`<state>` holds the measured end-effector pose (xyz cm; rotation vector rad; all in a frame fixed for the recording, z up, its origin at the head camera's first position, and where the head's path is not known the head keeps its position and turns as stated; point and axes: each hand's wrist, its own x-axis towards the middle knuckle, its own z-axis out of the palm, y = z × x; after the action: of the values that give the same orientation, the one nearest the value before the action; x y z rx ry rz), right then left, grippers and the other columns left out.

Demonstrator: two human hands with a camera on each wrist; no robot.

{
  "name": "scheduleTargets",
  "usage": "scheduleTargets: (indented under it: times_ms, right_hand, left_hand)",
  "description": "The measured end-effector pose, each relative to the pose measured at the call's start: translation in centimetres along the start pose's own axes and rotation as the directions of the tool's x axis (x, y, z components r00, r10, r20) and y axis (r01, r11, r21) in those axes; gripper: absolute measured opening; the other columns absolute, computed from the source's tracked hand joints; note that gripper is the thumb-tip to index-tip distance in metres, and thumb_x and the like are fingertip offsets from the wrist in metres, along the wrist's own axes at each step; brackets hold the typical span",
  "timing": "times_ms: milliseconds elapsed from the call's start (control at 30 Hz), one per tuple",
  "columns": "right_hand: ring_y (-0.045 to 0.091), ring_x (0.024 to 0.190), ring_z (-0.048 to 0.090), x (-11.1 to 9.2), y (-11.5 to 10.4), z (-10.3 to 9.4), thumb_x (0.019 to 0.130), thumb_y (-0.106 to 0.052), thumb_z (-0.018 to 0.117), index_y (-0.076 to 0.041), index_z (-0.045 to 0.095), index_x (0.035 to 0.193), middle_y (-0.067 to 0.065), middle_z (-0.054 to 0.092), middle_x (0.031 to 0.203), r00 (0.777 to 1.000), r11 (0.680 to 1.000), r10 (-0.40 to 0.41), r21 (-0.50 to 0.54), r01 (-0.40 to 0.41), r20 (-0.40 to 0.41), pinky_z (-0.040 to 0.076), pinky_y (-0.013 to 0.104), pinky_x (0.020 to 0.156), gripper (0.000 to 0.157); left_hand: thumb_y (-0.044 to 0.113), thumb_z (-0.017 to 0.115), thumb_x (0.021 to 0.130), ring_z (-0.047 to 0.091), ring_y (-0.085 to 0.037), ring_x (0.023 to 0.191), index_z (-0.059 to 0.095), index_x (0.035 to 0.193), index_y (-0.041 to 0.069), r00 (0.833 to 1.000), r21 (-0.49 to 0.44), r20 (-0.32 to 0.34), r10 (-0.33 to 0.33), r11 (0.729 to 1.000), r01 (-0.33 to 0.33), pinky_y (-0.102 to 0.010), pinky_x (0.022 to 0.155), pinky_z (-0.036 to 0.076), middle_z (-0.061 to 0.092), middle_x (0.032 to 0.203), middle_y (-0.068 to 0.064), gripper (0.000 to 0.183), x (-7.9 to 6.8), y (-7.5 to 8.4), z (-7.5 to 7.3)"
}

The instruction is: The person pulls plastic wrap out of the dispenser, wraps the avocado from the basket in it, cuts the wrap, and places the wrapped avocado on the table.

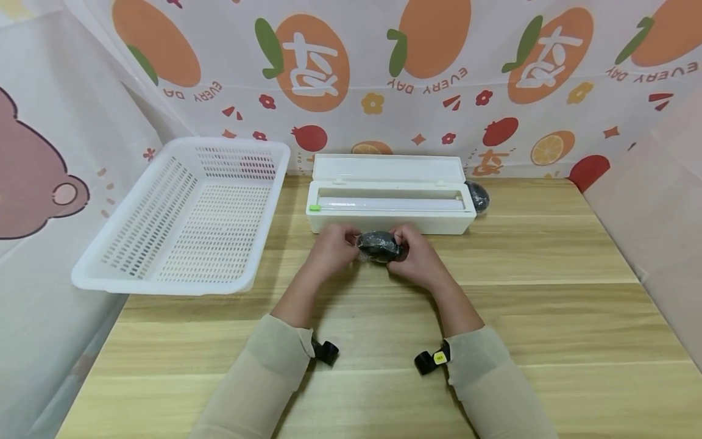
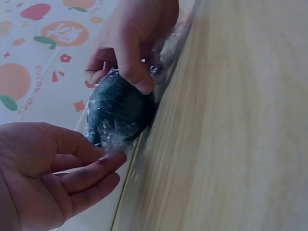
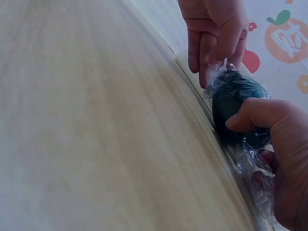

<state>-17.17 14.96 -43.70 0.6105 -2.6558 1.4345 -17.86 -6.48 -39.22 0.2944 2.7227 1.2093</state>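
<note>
Close in front of the white cling film box, both hands hold a dark green rounded item (image 1: 378, 246) wrapped in clear cling film. My left hand (image 1: 331, 249) pinches the gathered film (image 2: 114, 138) at the item's left end, between thumb and fingers. Around the right side of the item, my right hand (image 1: 418, 257) grips it, the thumb (image 3: 245, 117) lying on the wrapped surface. Loose film (image 3: 260, 185) trails beneath the right hand in the right wrist view. The film box (image 1: 392, 225) has its lid (image 1: 386, 167) raised, with a pale roll (image 1: 390, 203) inside.
A second dark film-wrapped item (image 1: 479, 197) sits beside the box's right end. To the left stands a white slotted basket (image 1: 270, 238). A green slider (image 1: 315, 208) is on the box's left edge. Fruit-printed cloth (image 1: 417, 110) hangs behind the wooden table (image 1: 548, 292).
</note>
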Motion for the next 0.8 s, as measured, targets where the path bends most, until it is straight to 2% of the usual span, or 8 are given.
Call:
scheduleTargets:
  times_ms: [200,300,400,567,700,800]
  right_hand:
    - [0.031,0.114,0.056,0.1,0.0,0.0,0.06,0.007,0.073,-0.01,0.042,0.092,0.014,0.06,0.122,1.0,0.999,0.016,0.032,-0.016,0.007,0.046,0.042,0.096,0.048]
    - [0.031,0.113,0.056,0.1,0.0,0.0,0.061,0.008,0.073,-0.01,0.042,0.092,0.014,0.059,0.122,1.0,0.998,0.024,0.051,-0.025,0.016,0.047,0.043,0.096,0.048]
    - [0.031,0.114,0.056,0.1,0.0,0.0,0.06,0.008,0.072,-0.01,0.041,0.092,0.014,0.06,0.123,0.999,0.999,0.019,0.047,-0.02,0.031,0.046,0.042,0.095,0.048]
    - [0.027,0.115,0.058,0.1,-0.2,0.1,0.061,0.006,0.069,-0.012,0.041,0.092,0.01,0.062,0.125,0.998,0.999,0.027,0.023,-0.028,0.064,0.046,0.04,0.094,0.046]
    - [0.026,0.115,0.058,0.2,-0.4,0.0,0.062,0.004,0.069,-0.013,0.041,0.092,0.007,0.062,0.127,0.995,0.999,0.039,0.023,-0.041,0.091,0.046,0.038,0.091,0.044]
    - [0.026,0.115,0.058,0.1,-0.3,0.0,0.063,0.004,0.068,-0.014,0.041,0.092,0.007,0.062,0.127,0.994,0.999,0.029,0.015,-0.031,0.101,0.045,0.037,0.09,0.043]
  left_hand:
    - [-0.018,0.057,0.069,0.063,-0.03,0.111,0.063,0.126,0.003,0.994,0.011,0.088,0.071,0.997,-0.072,-0.042,0.097,0.051,0.068,0.117,-0.015,0.062,0.2,-0.4,0.2]
    - [-0.015,0.063,0.069,0.062,-0.029,0.112,0.063,0.126,0.007,0.99,0.074,0.085,0.111,0.99,-0.118,-0.043,0.099,0.049,0.067,0.119,-0.013,0.061,0.2,-0.6,0.6]
    - [-0.006,0.073,0.07,0.064,-0.028,0.108,0.063,0.123,0.008,0.985,0.172,0.055,0.164,0.97,-0.171,-0.043,0.096,0.05,0.069,0.117,-0.011,0.055,0.2,-0.7,0.9]
    - [0.022,0.088,0.07,0.066,-0.026,0.099,0.066,0.112,0.012,0.974,0.345,0.076,0.214,0.911,-0.227,-0.044,0.086,0.054,0.071,0.108,-0.007,0.048,-0.1,-0.3,1.1]
    - [0.041,0.089,0.069,0.067,-0.026,0.095,0.063,0.111,0.01,0.972,0.443,0.114,0.206,0.865,-0.235,-0.044,0.079,0.055,0.071,0.105,-0.009,0.058,-0.6,0.2,1.3]
    - [0.044,0.085,0.073,0.067,-0.027,0.094,0.058,0.112,0.007,0.969,0.448,0.157,0.19,0.861,-0.241,-0.043,0.079,0.055,0.07,0.104,-0.01,0.06,-0.9,0.4,1.5]
